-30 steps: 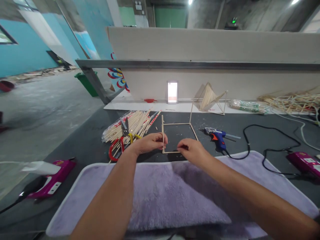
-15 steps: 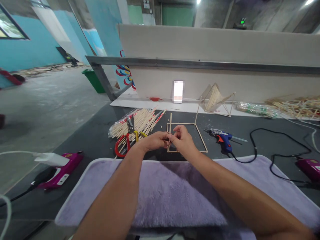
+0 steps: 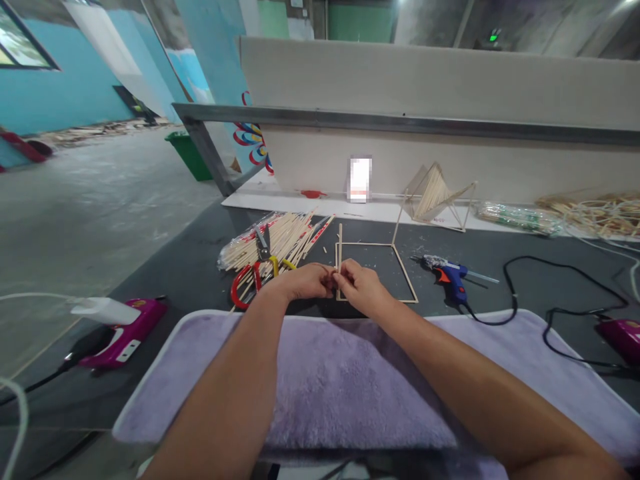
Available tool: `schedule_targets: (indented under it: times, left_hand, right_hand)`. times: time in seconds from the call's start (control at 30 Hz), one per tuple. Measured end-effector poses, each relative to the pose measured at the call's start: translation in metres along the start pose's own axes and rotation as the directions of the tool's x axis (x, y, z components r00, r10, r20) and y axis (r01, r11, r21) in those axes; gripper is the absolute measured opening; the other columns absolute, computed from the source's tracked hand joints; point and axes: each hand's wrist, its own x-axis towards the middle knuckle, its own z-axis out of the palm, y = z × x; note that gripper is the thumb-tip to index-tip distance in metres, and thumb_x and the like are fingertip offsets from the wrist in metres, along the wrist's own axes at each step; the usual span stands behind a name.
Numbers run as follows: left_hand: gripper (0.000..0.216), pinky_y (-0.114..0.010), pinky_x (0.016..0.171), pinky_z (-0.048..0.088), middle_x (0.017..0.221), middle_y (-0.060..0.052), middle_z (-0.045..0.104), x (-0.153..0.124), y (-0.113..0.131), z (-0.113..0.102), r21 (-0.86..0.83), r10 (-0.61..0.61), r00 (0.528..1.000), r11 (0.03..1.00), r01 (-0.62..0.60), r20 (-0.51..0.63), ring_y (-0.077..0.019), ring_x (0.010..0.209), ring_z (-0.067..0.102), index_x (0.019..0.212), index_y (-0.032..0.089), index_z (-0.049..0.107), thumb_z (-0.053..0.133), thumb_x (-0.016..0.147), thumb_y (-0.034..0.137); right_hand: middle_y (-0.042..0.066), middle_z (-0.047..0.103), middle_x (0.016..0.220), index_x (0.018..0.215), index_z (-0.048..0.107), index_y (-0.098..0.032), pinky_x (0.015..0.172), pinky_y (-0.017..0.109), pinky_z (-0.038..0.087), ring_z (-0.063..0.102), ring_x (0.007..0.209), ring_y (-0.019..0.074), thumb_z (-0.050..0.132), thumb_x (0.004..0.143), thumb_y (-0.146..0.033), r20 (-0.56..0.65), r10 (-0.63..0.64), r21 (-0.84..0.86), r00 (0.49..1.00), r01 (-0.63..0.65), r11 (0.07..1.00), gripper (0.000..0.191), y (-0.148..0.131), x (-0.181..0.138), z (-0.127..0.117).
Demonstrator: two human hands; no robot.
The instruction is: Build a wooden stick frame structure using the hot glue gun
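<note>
Pale stick (image 3: 340,240): it lay along the frame's left side, far end poking past the far corner, near end lost between the fingertips.
Frame (image 3: 405,273): a square of thin sticks, flat on the dark tabletop (image 3: 190,267), just beyond the purple towel (image 3: 350,380).
Left grip: the left hand (image 3: 305,283) was pinched shut on the stick's near end, thumb and forefinger closed tight.
Right grip: the right hand (image 3: 363,288) was closed too, its fingertips meeting the left's on the same stick, right by the frame's near-left corner.
Step in hand: by my read, fine alignment, the stick being seated against the frame's left edge with both hands working one small spot.
Next move calls for: a steady pinch and the stick kept flush at that corner. The glue gun (image 3: 453,277) lay well apart to the right, nozzle pointing at the frame, so reaching it would need one hand free while the other held the joint.
Around: a bundle (image 3: 287,237) of spare sticks to the left with scissors (image 3: 257,257) on top. A stick model (image 3: 435,197) stood at the back, and a black cable (image 3: 525,293) snaked off to the right.
</note>
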Motion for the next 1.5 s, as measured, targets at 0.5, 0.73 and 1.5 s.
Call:
schedule_targets:
  times: [0.5, 0.73, 1.5]
  left_hand:
    - [0.006, -0.019, 0.060, 0.035, 0.068, 0.004, 0.052, 0.0046, -0.0030, 0.0053, 0.025, 0.047, 0.999, 0.999, -0.047, -0.003, -0.0092, 0.063, 0.046, 0.066, 0.015, 0.059, 0.060, 0.060, 0.017]
    - [0.006, -0.019, 0.061, 0.035, 0.067, 0.004, 0.050, 0.0048, -0.0007, 0.0054, 0.067, 0.043, 0.999, 0.997, -0.042, -0.014, -0.0088, 0.064, 0.045, 0.063, 0.014, 0.058, 0.061, 0.061, 0.019]
    - [0.011, -0.019, 0.060, 0.034, 0.067, 0.004, 0.050, 0.0032, -0.0013, 0.0060, -0.003, 0.007, 1.000, 1.000, -0.007, -0.008, -0.0094, 0.064, 0.044, 0.071, 0.017, 0.058, 0.059, 0.061, 0.018]
  right_hand:
    - [-0.003, 0.050, 0.060, 0.082, 0.045, -0.021, 0.053, 0.021, 0.032, 0.049, 0.054, 0.0122, 0.038, 0.088, -0.026, 0.105, 0.024, 0.008, 0.994, -0.025, 1.000, 0.011, 0.0047, -0.0056, 0.0013]
    - [-0.003, 0.052, 0.059, 0.080, 0.044, -0.022, 0.051, 0.021, 0.032, 0.050, 0.052, 0.0119, 0.039, 0.088, -0.027, 0.097, 0.046, 0.039, 0.994, -0.050, 0.998, 0.011, 0.0067, -0.0057, 0.0032]
    - [-0.003, 0.051, 0.058, 0.080, 0.044, -0.022, 0.052, 0.021, 0.032, 0.049, 0.053, 0.0122, 0.038, 0.088, -0.027, 0.079, 0.029, 0.045, 0.996, -0.033, 0.998, 0.011, 0.0059, -0.0088, 0.0023]
